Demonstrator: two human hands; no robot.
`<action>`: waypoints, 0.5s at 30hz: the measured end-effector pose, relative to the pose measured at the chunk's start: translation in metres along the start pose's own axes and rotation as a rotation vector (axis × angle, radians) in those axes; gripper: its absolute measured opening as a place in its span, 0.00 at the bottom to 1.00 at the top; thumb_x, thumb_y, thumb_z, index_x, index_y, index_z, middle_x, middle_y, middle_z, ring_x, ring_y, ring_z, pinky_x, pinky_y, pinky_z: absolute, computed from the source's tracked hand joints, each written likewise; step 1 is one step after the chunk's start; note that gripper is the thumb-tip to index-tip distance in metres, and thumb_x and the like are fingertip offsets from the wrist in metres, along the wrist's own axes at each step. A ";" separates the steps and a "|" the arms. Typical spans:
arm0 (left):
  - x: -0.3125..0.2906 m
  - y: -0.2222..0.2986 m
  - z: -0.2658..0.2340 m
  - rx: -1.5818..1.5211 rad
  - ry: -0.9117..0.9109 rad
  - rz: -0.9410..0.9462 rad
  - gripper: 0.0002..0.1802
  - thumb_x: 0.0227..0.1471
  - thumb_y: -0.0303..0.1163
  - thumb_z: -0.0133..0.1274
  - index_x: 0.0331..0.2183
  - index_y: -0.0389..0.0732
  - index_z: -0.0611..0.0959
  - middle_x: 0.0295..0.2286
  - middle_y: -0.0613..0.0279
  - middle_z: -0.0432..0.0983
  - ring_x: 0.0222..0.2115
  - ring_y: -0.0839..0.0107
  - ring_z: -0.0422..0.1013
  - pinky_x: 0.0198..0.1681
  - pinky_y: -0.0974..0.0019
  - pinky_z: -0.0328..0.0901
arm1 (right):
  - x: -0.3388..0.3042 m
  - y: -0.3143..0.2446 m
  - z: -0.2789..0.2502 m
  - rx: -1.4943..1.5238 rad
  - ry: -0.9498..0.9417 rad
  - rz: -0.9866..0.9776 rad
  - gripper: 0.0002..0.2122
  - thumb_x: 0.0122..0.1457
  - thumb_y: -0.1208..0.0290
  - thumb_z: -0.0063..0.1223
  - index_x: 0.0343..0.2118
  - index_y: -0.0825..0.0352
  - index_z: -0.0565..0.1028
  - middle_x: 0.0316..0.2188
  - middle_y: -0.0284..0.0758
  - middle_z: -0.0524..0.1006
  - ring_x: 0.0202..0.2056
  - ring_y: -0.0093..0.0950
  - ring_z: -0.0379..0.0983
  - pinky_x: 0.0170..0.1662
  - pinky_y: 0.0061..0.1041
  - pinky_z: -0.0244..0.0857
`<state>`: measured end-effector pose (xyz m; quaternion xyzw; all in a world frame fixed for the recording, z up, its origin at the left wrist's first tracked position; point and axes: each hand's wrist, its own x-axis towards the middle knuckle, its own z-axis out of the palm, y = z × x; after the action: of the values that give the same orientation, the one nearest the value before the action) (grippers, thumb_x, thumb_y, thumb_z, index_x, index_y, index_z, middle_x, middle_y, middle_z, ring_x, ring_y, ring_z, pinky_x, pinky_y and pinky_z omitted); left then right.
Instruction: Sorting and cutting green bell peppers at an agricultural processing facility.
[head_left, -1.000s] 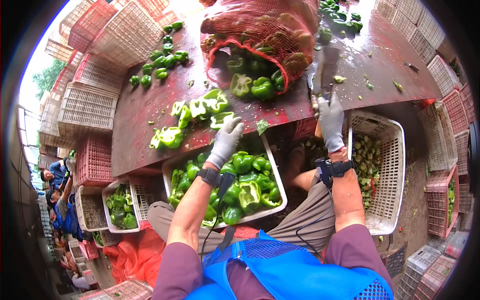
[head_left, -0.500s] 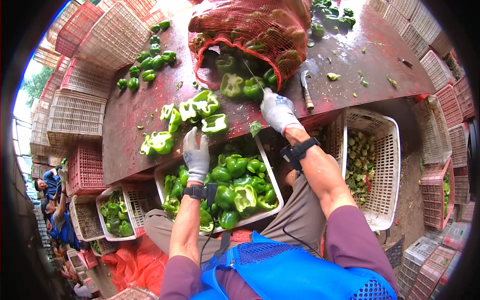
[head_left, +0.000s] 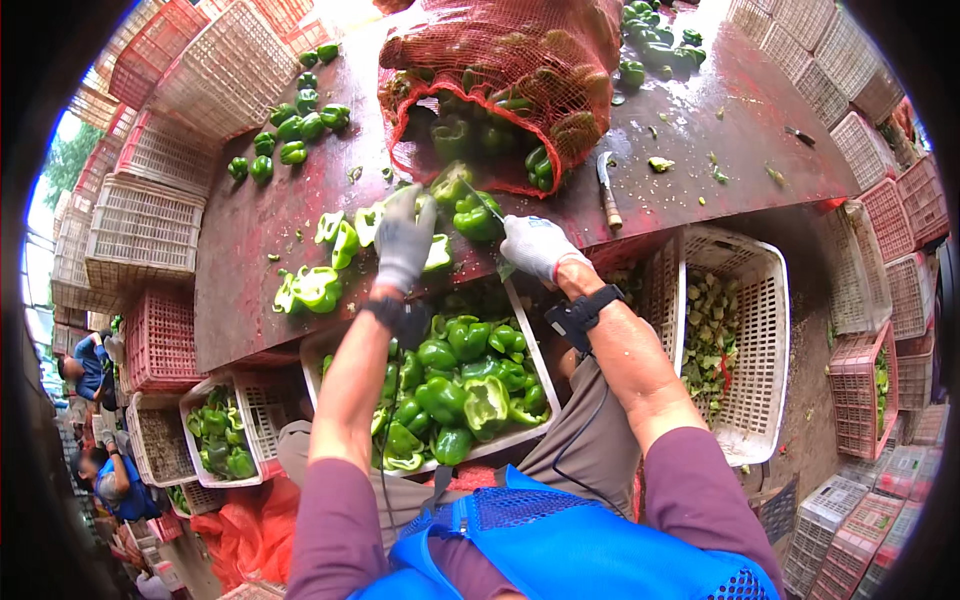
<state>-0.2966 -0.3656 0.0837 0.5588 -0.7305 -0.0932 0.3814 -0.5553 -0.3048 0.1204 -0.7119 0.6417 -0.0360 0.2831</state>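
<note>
My right hand (head_left: 538,247), in a pale glove, is closed around a knife (head_left: 487,203) whose thin blade points up and to the left. The blade lies against a whole green bell pepper (head_left: 477,222) in front of the red mesh sack (head_left: 500,60). My gloved left hand (head_left: 405,240) hovers over cut pepper halves, fingers stretched out and slightly blurred, holding nothing I can see. Beside it lie more cut green peppers (head_left: 317,288) with pale insides. Below the table edge, a white crate (head_left: 545,375) filled with green peppers (head_left: 440,398) stands before me.
A second knife with a curved blade (head_left: 608,190) lies right of the sack. Whole peppers (head_left: 290,128) sit at the left of the red table (head_left: 240,320). A white crate of trimmings (head_left: 765,350) stands at right. Stacked crates (head_left: 145,225) line the sides; two people work far left.
My right hand has drawn back from the sack's mouth toward me, and a whole pepper now lies nearer, at the blade. My left hand has moved forward over the cut halves.
</note>
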 end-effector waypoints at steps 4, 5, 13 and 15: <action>0.089 -0.030 0.028 0.114 -0.118 -0.130 0.38 0.62 0.56 0.68 0.64 0.43 0.85 0.52 0.37 0.87 0.58 0.41 0.81 0.65 0.45 0.73 | 0.003 -0.012 0.018 0.036 -0.006 -0.012 0.17 0.67 0.67 0.53 0.48 0.70 0.90 0.48 0.58 0.89 0.53 0.54 0.88 0.59 0.52 0.81; 0.111 -0.028 0.041 0.142 -0.228 -0.171 0.43 0.60 0.57 0.68 0.69 0.45 0.80 0.56 0.36 0.84 0.61 0.39 0.79 0.67 0.45 0.72 | 0.003 -0.002 0.018 0.079 0.015 -0.008 0.17 0.67 0.68 0.53 0.49 0.71 0.90 0.48 0.58 0.89 0.54 0.55 0.88 0.60 0.52 0.80; 0.207 -0.024 0.117 0.179 -0.455 -0.205 0.61 0.50 0.47 0.79 0.78 0.44 0.69 0.72 0.38 0.66 0.70 0.40 0.70 0.75 0.49 0.67 | 0.032 0.049 -0.022 0.286 0.054 0.156 0.20 0.69 0.60 0.54 0.57 0.68 0.80 0.48 0.59 0.87 0.54 0.61 0.84 0.60 0.57 0.76; 0.210 -0.042 0.119 0.150 -0.355 -0.108 0.51 0.49 0.50 0.77 0.71 0.52 0.76 0.65 0.39 0.70 0.64 0.36 0.75 0.70 0.45 0.71 | 0.046 0.050 -0.019 0.260 0.147 0.168 0.21 0.70 0.60 0.54 0.59 0.67 0.80 0.47 0.59 0.88 0.51 0.61 0.85 0.59 0.58 0.77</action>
<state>-0.3618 -0.6017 0.0723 0.5987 -0.7603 -0.1557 0.1981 -0.5998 -0.3557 0.0993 -0.6085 0.7079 -0.1469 0.3270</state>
